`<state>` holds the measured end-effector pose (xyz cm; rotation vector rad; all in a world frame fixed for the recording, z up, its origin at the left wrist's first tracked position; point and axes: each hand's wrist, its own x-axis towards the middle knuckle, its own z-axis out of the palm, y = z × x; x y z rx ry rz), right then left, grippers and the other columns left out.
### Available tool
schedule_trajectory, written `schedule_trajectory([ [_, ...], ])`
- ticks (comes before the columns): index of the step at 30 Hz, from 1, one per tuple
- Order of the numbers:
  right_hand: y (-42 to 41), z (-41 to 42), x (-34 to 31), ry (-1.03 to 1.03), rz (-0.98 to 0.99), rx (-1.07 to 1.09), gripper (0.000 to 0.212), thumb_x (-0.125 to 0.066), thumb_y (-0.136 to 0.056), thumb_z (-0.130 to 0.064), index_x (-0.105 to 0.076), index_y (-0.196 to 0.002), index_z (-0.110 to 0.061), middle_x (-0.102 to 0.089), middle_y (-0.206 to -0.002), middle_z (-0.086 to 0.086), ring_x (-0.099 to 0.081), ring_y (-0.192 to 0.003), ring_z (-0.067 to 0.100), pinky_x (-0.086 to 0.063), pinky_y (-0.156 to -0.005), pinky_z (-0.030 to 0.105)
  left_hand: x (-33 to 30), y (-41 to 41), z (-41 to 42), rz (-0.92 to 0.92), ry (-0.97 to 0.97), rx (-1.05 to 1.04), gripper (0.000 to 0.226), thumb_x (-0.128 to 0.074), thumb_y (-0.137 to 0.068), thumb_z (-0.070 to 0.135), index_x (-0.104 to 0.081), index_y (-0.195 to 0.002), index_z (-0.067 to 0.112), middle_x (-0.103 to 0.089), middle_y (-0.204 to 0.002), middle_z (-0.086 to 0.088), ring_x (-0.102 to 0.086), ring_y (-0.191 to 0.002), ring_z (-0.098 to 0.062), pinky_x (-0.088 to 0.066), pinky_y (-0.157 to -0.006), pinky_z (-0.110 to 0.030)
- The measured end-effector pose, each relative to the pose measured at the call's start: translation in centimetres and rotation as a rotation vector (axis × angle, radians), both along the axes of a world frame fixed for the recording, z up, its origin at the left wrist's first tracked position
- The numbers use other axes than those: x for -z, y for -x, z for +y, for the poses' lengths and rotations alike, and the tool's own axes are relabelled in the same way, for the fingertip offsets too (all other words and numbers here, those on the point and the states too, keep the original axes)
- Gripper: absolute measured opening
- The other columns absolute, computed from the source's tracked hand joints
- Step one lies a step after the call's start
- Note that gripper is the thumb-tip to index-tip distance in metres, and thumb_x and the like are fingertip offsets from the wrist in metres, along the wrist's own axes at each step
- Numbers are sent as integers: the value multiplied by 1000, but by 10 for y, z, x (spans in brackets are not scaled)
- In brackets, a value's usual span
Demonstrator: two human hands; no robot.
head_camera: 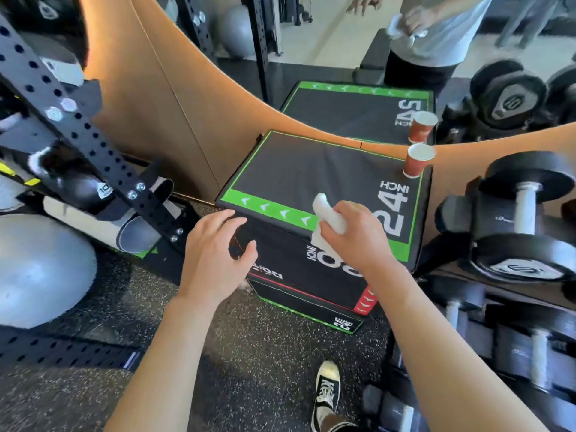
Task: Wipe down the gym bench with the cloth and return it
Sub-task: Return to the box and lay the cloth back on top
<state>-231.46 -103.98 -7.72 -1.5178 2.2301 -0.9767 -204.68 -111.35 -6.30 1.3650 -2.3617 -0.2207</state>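
My right hand [355, 236] is closed around the white cloth [328, 218], holding it over the near green edge of the black padded box [305, 173]. My left hand [215, 254] hovers open and empty at the box's near left corner. A red paper cup [417, 160] stands on its far right corner.

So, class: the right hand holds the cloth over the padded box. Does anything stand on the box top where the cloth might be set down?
Only one thing: a red paper cup stands upright at the far right corner of the box top. The rest of the top looks bare. The cloth is bunched in the right hand above the near edge.
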Motion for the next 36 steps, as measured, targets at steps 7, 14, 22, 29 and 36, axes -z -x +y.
schedule_trajectory([
  [7,37,-72,8,-56,20,24,23,-65,-92,-37,-60,-89,-15,-59,-85,-4,-53,-85,20,-46,-70,38,10,42,-80,-17,-21,45,57,-51,-90,52,-68,-133,18,-58,-143,1,-46,-136,-22,-40,-116,-48],
  [14,51,-133,33,-121,31,86,22,-66,-91,-38,-58,-92,-17,-56,-83,-8,-50,-83,17,-38,-67,35,24,57,-160,15,-69,132,51,-56,-92,48,-65,-135,23,-54,-147,6,-44,-139,-18,-37,-117,-45],
  [22,34,-197,72,-235,-8,297,27,-63,-92,-37,-53,-83,-14,-56,-78,-5,-51,-80,20,-47,-68,39,62,65,-271,-11,-133,361,51,-53,-92,49,-65,-134,23,-54,-145,6,-45,-139,-18,-35,-118,-42],
  [29,16,-234,107,-284,0,480,30,-62,-93,-38,-51,-79,-14,-53,-78,-6,-48,-81,22,-43,-66,38,102,77,-319,-40,-188,575,49,-55,-90,49,-69,-128,22,-58,-142,3,-50,-134,-24,-41,-112,-50],
  [36,4,-233,146,-364,26,497,30,-68,-92,-43,-60,-99,-14,-60,-98,-4,-50,-98,22,-45,-73,37,131,100,-314,-9,-248,684,46,-57,-89,46,-70,-126,21,-61,-137,4,-53,-131,-25,-44,-107,-52],
])
